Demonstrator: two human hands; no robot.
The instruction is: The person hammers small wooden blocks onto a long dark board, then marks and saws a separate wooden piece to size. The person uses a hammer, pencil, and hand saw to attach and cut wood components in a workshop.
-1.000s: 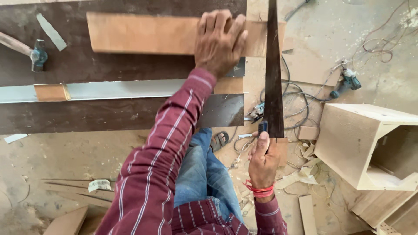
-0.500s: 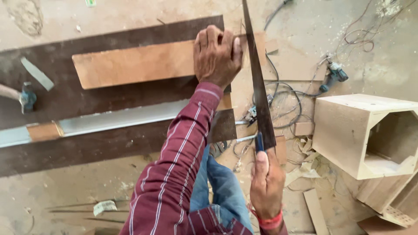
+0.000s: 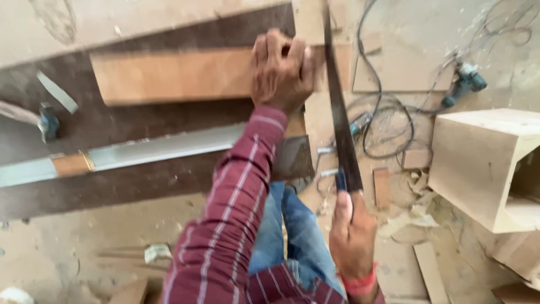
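Workshop floor, dusty concrete strewn with offcuts and shavings, seen from above.

1. Right hand (image 3: 351,233), nearest, at five o'clock: fingers closed round the handle of a handsaw (image 3: 337,112), forefinger laid along it. A red band sits at the wrist.
2. Handsaw: long dark blade running from the handle up to twelve o'clock, set across the right end of the plank just beside the left hand.
3. Left hand (image 3: 281,70), centre top: fingers curled over the far edge of a pale wooden plank (image 3: 169,76), palm pressing it down. Striped maroon sleeve leads back to the person.
4. Plank: lies flat along a dark board (image 3: 140,183), reaching from ten o'clock to the blade.
5. Aluminium straightedge (image 3: 163,149): on the dark board, below the plank, apart from it.
6. Hammer (image 3: 48,121): nine o'clock, on the dark board, well apart.
7. Open plywood box (image 3: 484,163): three o'clock, on the floor.
8. Power drill (image 3: 464,84) and loose cables: two o'clock.

Step judged in hand: crosscutting the plank's right end. A next stroke would call for the blade kept square to the cut, the plank held firm, and fingers clear of the teeth.
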